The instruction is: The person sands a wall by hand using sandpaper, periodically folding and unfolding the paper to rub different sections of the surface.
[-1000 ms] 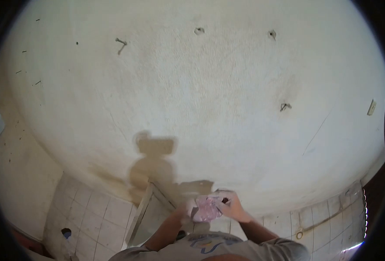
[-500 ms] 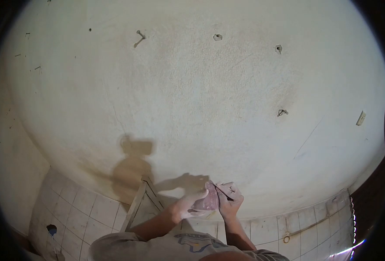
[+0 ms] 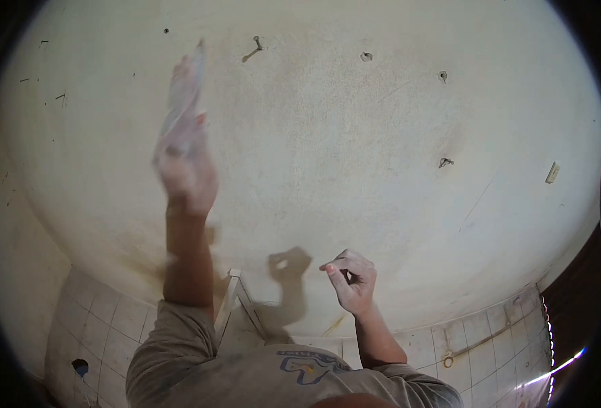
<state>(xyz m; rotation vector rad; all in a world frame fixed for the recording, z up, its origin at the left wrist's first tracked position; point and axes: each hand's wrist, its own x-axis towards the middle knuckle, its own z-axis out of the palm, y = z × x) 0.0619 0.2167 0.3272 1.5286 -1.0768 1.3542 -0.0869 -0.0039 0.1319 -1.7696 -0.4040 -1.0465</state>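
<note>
My left hand [image 3: 186, 156] is raised high in front of the wall [image 3: 328, 149], fingers pointing up and smeared by motion. Along those fingers lies a thin, dusty sheet that looks like sandpaper [image 3: 183, 102], with the thumb pressed near it. Lower down, my right hand [image 3: 351, 280] is held with thumb and forefinger tips pinched together and the other fingers curled. Nothing shows between its tips. Pale dust coats both hands. The shadow of the right hand falls on the wall beside it.
Screws and plugged holes stick out of the wall, including a bent screw [image 3: 253, 49] and a metal fitting [image 3: 445, 162]. A pale wooden frame [image 3: 229, 299] leans at the wall's foot. White tiles [image 3: 103, 309] cover the floor, with a dark hole [image 3: 79, 367] at left.
My left hand has swung up and left from beside my right hand, taking the pinkish sheet along. My right hand has let go of the sheet and stayed low, rising slightly.
</note>
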